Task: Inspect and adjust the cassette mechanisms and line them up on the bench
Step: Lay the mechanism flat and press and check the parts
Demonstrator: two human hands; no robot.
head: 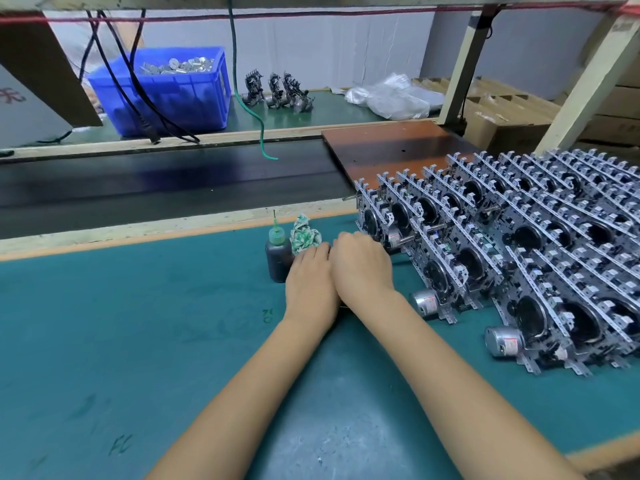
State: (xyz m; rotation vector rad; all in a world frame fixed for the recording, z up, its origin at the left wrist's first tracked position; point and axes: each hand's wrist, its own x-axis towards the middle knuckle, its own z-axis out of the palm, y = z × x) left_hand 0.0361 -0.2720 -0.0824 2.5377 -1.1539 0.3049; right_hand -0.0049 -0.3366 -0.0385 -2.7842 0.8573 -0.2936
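Both hands down on the green bench mat (pixel 138 306), side by side and touching at centre frame: left hand (pixel 309 276) and right hand (pixel 360 265) lie knuckles up, fingers curled forward and under; can't tell if they grip anything, whatever's beneath is hidden. Cassette mechanisms (pixel 519 244) packed in slanted rows from 3 o'clock up to about 2, standing on edge, silver motors (pixel 503 341) poking out on the near side; nearest row end is just beside the right hand's fingertips. Small dark bottle with green nozzle (pixel 278 252) touching the left hand at its 10 o'clock, crumpled green-white rag (pixel 304 235) right behind it. Black conveyor belt (pixel 166 188) across 9–12, blue bin of metal parts (pixel 166 88) at 11, three more mechanisms (pixel 277 90) at 12
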